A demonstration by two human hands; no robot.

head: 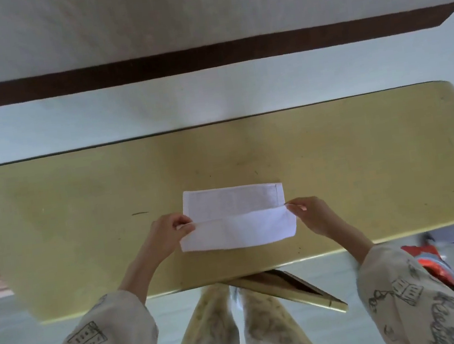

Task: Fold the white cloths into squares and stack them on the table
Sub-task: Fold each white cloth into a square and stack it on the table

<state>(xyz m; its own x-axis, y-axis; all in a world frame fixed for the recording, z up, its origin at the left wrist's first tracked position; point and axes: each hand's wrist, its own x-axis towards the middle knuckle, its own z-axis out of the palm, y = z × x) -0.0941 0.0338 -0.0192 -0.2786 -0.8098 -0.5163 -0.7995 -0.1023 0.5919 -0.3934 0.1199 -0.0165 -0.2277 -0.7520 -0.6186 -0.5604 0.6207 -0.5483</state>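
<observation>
A scuffed yellow worktop [80, 208] stands before a pale wall. Near its front edge lies a single white cloth [234, 217], its near half being folded over toward the far half. The left hand [170, 231] pinches the folded edge's left corner and the right hand [309, 215] pinches the right corner. The first fold seems underway; next, the held edge should meet the cloth's far edge squarely.
</observation>
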